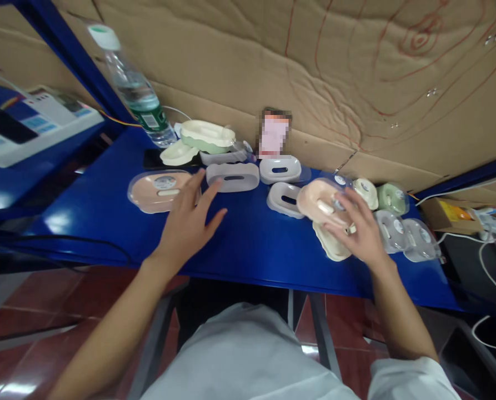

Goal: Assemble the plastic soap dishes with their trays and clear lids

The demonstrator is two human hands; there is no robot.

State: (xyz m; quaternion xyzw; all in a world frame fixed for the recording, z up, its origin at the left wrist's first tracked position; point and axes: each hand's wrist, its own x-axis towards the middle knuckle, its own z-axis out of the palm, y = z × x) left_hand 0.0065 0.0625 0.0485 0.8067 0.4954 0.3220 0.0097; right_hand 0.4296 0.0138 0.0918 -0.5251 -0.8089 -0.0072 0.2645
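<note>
My left hand has its fingers spread over the right end of a pink oval dish in clear film, at the left of the table. Whether it touches the dish cannot be told. Close beyond its fingertips lies a grey oval dish. My right hand holds another pink oval dish by its right side. Under that one a cream piece partly shows. Two pale dishes with slots, one farther back and one nearer, sit left of the held dish.
Wrapped cream, green and grey dishes stand at the right. Behind my left hand are a cream-and-green stack and a water bottle. A phone leans on the cardboard wall.
</note>
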